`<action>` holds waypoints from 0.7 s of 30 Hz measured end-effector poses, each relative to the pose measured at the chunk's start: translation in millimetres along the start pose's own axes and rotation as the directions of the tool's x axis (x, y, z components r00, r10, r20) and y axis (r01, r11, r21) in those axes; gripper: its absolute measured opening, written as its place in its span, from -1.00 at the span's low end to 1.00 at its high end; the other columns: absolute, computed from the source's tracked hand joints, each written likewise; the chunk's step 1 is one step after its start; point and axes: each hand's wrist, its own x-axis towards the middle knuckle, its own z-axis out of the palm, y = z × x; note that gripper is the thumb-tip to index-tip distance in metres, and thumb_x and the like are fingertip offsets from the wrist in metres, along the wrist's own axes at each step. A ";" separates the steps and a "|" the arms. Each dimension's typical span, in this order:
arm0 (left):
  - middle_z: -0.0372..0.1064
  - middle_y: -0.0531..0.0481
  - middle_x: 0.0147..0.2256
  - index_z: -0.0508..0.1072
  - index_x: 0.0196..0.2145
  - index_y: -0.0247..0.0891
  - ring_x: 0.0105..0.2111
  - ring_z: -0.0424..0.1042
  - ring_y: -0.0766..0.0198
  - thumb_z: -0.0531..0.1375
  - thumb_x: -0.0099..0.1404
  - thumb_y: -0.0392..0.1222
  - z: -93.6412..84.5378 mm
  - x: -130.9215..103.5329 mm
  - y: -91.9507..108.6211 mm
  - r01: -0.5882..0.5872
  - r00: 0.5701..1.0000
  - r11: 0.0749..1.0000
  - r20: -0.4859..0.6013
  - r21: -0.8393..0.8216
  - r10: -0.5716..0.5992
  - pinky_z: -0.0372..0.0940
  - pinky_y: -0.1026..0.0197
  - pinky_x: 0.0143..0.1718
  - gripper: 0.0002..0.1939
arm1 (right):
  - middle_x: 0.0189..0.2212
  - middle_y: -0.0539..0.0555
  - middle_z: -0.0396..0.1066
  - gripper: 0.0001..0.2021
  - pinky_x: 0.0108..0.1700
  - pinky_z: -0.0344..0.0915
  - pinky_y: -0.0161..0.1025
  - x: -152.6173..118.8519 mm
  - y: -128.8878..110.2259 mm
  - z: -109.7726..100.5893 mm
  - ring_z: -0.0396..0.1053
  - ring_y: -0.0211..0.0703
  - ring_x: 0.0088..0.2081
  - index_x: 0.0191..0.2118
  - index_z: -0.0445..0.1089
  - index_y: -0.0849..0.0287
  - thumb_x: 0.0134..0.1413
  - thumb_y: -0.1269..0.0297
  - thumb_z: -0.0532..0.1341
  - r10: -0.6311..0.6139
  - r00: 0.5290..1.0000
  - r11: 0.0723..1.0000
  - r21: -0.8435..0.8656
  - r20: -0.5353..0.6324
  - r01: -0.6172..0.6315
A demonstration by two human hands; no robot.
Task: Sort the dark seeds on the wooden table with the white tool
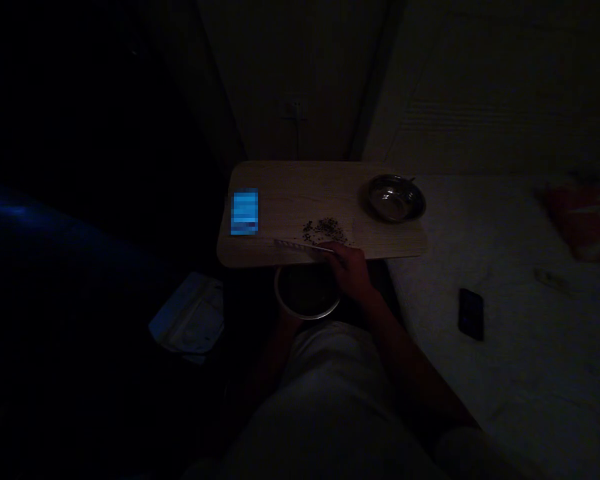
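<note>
In the dim light my right hand is at the table's near edge, closed on a long thin flat strip with a striped pattern; its exact kind is too dark to tell. Just beyond the strip, small dark grains lie scattered in a loose patch on the wooden table. Below the edge, my left hand grips a round bowl with a pale rim from underneath. Its fingers are mostly hidden by the bowl. The bowl's inside is too dark to make out.
A shiny metal bowl stands at the table's right end. On the left, a screen glows blue. A dark phone and a red item lie on the pale bedding at right. A pale bag-like object is lower left.
</note>
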 end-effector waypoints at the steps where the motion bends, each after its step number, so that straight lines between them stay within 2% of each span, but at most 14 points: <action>1: 0.63 -0.19 0.50 0.75 0.22 -0.24 0.81 0.15 -0.11 -0.16 0.85 0.33 4.7 -2.6 -0.6 0.014 1.000 1.000 -0.027 -0.007 -0.014 -0.02 -0.22 0.90 -0.18 | 0.10 0.10 0.90 -0.71 0.22 0.75 0.03 -2.4 -1.2 4.8 0.86 0.16 0.12 0.11 0.86 -0.07 0.59 0.25 0.33 0.004 0.999 1.000 -0.003 -0.044 -0.004; 4: 0.68 -0.35 0.41 0.73 0.19 -0.31 0.80 0.18 -0.14 -0.20 0.86 0.37 12.1 -8.3 -1.4 0.048 0.990 0.998 -0.134 -0.029 -0.051 -0.12 -0.21 0.91 -0.13 | 0.10 0.14 0.89 -0.68 0.21 0.76 0.06 -6.8 -2.7 16.1 0.86 0.21 0.11 0.14 0.85 -0.04 0.58 0.25 0.30 0.017 0.988 0.999 -0.032 -0.153 -0.022; 7: 0.72 -0.28 0.37 0.72 0.15 -0.28 0.80 0.17 -0.13 -0.12 0.86 0.38 12.5 -13.1 -1.9 0.015 0.985 0.999 -0.172 -0.045 -0.022 -0.17 -0.18 0.91 -0.20 | 0.01 0.18 0.90 -0.67 0.09 0.78 0.03 -7.7 -1.9 21.1 0.86 0.22 0.00 0.17 0.83 0.00 0.61 0.18 0.29 0.051 0.967 0.996 -0.059 -0.249 -0.068; 10: 0.74 -0.34 0.32 0.73 0.14 -0.27 0.82 0.12 -0.17 -0.12 0.82 0.48 15.5 -18.7 -3.1 0.053 0.983 0.998 -0.171 -0.042 -0.059 -0.21 -0.26 0.91 -0.14 | 0.00 0.20 0.89 -0.66 0.07 0.77 0.01 -7.2 -1.3 22.0 0.85 0.21 -0.01 0.21 0.80 0.02 0.64 0.12 0.28 0.060 0.950 0.994 -0.073 -0.305 -0.087; 13: 0.81 -0.30 0.19 0.75 0.12 -0.25 0.82 0.13 -0.16 -0.14 0.83 0.45 23.1 -22.9 -4.3 0.038 0.981 0.998 -0.186 -0.050 -0.047 -0.22 -0.31 0.90 -0.14 | 0.01 0.23 0.88 -0.66 0.08 0.77 0.04 -6.1 -2.4 22.6 0.85 0.25 -0.01 0.22 0.79 0.05 0.63 0.11 0.30 0.074 0.947 0.991 -0.081 -0.312 -0.104; 17: 0.84 -0.21 0.05 0.78 0.06 -0.23 0.81 0.14 -0.04 -0.13 0.88 0.29 32.8 -25.3 -4.5 -0.031 0.977 0.999 -0.212 -0.034 0.023 -0.15 -0.22 0.90 -0.21 | -0.01 0.26 0.88 -0.67 0.09 0.78 0.10 -4.7 -4.7 24.1 0.85 0.28 -0.05 0.20 0.79 0.06 0.61 0.11 0.31 0.097 0.951 0.988 -0.089 -0.293 -0.128; 21: 0.85 -0.20 0.05 0.80 -0.01 -0.21 0.83 0.09 0.04 -0.21 0.88 0.29 30.9 -25.6 -3.0 -0.014 0.979 1.000 -0.205 0.007 0.015 -0.18 -0.16 0.91 -0.14 | 0.00 0.25 0.88 -0.68 0.09 0.79 0.13 -3.3 -6.9 23.4 0.86 0.29 -0.04 0.20 0.79 0.04 0.59 0.15 0.31 0.082 0.959 0.988 -0.106 -0.271 -0.115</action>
